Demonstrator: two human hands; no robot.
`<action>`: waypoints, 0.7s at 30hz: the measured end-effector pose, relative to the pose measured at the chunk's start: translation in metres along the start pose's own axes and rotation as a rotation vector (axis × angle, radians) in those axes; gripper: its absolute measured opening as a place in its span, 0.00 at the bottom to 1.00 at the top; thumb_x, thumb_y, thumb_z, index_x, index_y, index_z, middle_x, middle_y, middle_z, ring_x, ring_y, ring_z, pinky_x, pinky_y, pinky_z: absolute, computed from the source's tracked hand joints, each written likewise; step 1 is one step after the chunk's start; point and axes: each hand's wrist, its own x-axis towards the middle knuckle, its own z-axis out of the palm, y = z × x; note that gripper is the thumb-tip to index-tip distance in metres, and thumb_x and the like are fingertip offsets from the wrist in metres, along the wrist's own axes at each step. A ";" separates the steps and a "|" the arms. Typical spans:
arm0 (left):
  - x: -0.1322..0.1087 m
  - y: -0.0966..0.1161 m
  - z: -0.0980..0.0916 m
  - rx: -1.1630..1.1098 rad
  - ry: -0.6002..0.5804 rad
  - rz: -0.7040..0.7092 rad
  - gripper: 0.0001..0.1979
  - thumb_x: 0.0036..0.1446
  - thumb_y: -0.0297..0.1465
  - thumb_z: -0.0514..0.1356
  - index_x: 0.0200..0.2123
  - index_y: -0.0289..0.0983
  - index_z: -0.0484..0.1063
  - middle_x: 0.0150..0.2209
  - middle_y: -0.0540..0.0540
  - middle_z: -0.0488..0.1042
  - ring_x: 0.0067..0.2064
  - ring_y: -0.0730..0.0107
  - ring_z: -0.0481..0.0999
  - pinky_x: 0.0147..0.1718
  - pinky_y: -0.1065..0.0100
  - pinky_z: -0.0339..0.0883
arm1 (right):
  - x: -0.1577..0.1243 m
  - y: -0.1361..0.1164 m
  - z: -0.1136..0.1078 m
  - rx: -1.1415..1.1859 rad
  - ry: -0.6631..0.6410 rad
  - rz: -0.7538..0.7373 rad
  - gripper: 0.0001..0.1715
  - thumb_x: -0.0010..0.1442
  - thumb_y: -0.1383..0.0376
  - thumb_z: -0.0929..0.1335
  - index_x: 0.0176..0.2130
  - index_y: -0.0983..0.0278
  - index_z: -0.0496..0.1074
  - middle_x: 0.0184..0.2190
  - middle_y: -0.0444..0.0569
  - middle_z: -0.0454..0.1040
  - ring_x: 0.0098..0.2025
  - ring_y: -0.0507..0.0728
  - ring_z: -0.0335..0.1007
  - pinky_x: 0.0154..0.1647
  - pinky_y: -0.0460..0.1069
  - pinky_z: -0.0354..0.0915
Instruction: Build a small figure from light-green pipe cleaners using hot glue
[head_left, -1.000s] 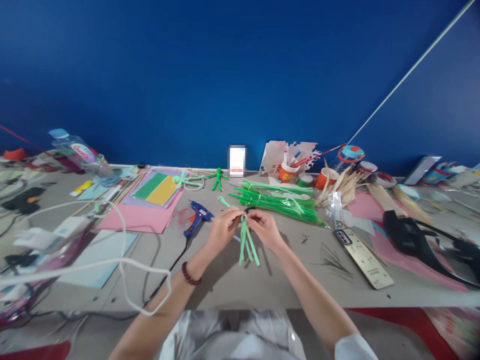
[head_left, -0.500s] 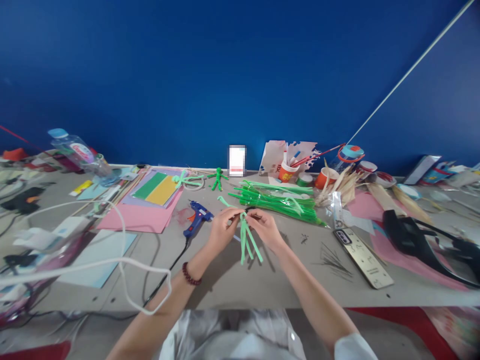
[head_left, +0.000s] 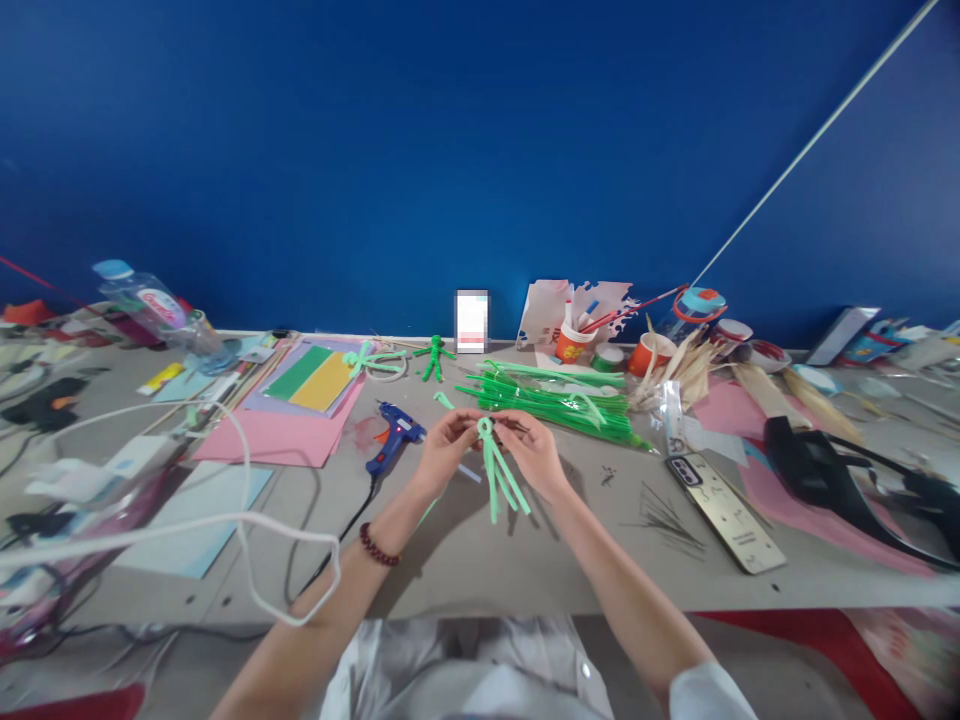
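Note:
Between my hands hangs a light green pipe cleaner figure (head_left: 493, 468), with a small loop at its top and several strands pointing down. My left hand (head_left: 450, 447) pinches it near the loop from the left. From the right, the fingers of my right hand (head_left: 531, 450) are closed on it close to the loop. Beyond my hands lies a bundle of bright green pipe cleaners (head_left: 555, 402). A dark green twisted figure (head_left: 435, 358) stands at the back, and a pale green one (head_left: 367, 360) lies left of it.
A blue glue gun (head_left: 391, 437) with a black cord lies left of my hands. To the right are a phone (head_left: 727, 515) and some thin dark wires (head_left: 667, 522). Coloured paper (head_left: 255, 435) and a white cable (head_left: 300, 537) cover the left side. A paper cup (head_left: 574, 345) holds pens.
The loop at the top now shows more fully between my fingertips, and the strands have swung slightly right. Both hands still grip the figure.

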 end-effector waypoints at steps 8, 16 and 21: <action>-0.002 0.003 0.001 0.075 -0.015 0.011 0.13 0.46 0.35 0.66 0.31 0.35 0.67 0.23 0.52 0.71 0.22 0.81 0.66 0.21 0.77 0.59 | 0.001 -0.001 -0.002 -0.105 -0.021 -0.016 0.10 0.51 0.60 0.69 0.33 0.63 0.76 0.32 0.49 0.75 0.30 0.56 0.73 0.27 0.48 0.70; -0.005 0.006 0.002 0.086 0.008 0.013 0.15 0.46 0.37 0.66 0.34 0.35 0.70 0.25 0.50 0.72 0.23 0.78 0.68 0.23 0.75 0.64 | -0.001 -0.002 -0.009 -0.523 -0.043 -0.497 0.13 0.59 0.66 0.63 0.38 0.57 0.77 0.35 0.50 0.76 0.39 0.57 0.71 0.39 0.52 0.68; -0.009 0.011 0.003 0.068 -0.113 -0.036 0.15 0.49 0.39 0.63 0.38 0.35 0.72 0.30 0.47 0.72 0.25 0.77 0.69 0.24 0.74 0.66 | -0.003 0.001 -0.010 -0.575 0.023 -0.568 0.15 0.60 0.66 0.62 0.39 0.56 0.77 0.35 0.51 0.77 0.38 0.58 0.71 0.41 0.54 0.68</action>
